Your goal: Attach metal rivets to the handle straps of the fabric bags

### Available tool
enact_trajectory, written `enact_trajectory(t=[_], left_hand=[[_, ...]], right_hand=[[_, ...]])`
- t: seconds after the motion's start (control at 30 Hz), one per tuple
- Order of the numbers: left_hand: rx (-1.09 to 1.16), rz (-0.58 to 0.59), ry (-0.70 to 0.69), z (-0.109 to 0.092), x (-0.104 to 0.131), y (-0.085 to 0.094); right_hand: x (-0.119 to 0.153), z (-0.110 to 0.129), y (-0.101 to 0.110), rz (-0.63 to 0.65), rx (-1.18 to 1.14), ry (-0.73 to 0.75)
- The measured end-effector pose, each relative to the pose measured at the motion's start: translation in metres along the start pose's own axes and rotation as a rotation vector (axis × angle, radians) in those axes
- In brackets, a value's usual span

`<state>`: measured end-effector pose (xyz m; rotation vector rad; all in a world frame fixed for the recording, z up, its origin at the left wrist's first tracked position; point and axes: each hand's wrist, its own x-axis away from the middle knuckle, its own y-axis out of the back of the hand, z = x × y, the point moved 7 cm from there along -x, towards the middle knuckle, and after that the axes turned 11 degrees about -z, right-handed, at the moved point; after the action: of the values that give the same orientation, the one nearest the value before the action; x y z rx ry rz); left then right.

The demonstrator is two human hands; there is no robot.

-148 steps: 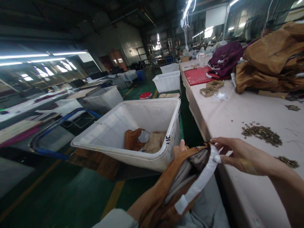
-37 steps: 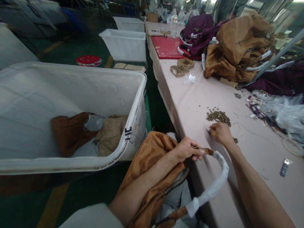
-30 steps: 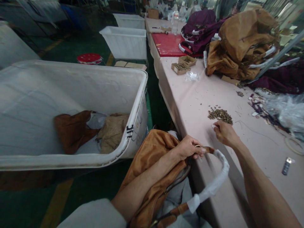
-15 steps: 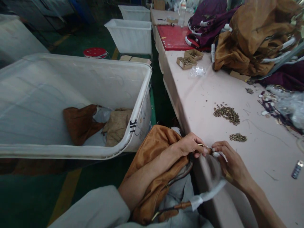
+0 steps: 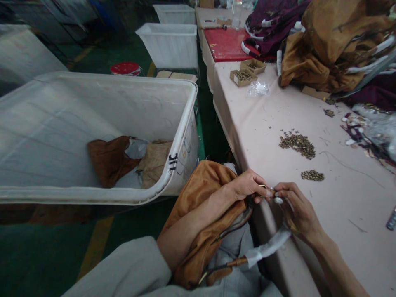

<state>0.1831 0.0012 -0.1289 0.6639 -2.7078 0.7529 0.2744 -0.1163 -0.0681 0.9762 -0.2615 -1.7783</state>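
A brown handbag point(image 5: 201, 194) lies across my lap under my left forearm. Beyond the table edge, my left hand point(image 5: 252, 186) is closed on the end of the bag's strap, beside a gold-coloured ring. My right hand point(image 5: 297, 208) pinches the same strap a little further right, by a bit of white wrapping. From there the strap loops down, its white wrapping point(image 5: 269, 246) hanging over my lap, and runs back to the bag's lower end. Anything small between the fingertips is too hidden to make out.
On the table point(image 5: 334, 214) lie a large pile of small metal pieces point(image 5: 297, 145) and a smaller pile point(image 5: 312, 175). Small cardboard boxes point(image 5: 243, 77) and brown bags point(image 5: 328, 45) stand further back. To my left is a white bin point(image 5: 148, 197) holding bags.
Both hands stay at the strap, the right fingertips drawn slightly closer to the left. The view has shifted slightly.
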Motion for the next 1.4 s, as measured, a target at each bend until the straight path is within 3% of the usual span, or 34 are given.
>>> enact_trajectory(t=[0.57, 0.93, 1.17, 1.27, 1.4], left_hand=[[0.029, -0.028, 0.021, -0.005, 0.009, -0.005], [-0.004, -0.067, 0.045, -0.012, 0.017, -0.007], [-0.068, -0.086, -0.056, -0.004, 0.013, -0.007], [-0.216, -0.112, -0.142, -0.007, 0.015, -0.008], [-0.464, -0.168, -0.230, -0.015, 0.022, -0.010]], right_hand=[[0.002, 0.001, 0.001, 0.009, -0.075, -0.092], [0.011, 0.002, 0.006, -0.106, -0.019, -0.030], [0.015, -0.013, 0.008, -0.165, -0.196, -0.288], [0.019, -0.022, 0.007, -0.218, -0.310, -0.388], [0.022, -0.027, 0.005, -0.247, -0.364, -0.411]])
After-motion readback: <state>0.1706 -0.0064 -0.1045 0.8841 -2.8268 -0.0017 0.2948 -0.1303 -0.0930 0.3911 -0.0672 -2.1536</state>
